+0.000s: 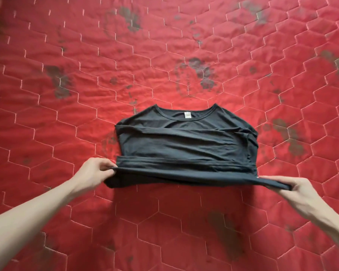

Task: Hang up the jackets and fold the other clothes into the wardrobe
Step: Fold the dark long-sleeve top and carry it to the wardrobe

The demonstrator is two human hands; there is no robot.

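Left hand [94,173], right hand [299,187] pinch shirt [184,145] hem, frame centre; lift evenly, fold toward collar on quilt [67,55].

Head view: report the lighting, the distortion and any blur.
Head view: light is brightest on the red quilt just beyond the black shirt, fading toward the edges; the wide lens bows the quilt's stitched hexagons near the borders; the corners look soft, while the left hand and right hand look fairly sharp.

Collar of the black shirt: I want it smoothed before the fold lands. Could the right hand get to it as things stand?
Probably not yet. The right hand pinches the shirt's lifted hem, as does the left hand. Nothing covers the collar, so it could once it lets go.
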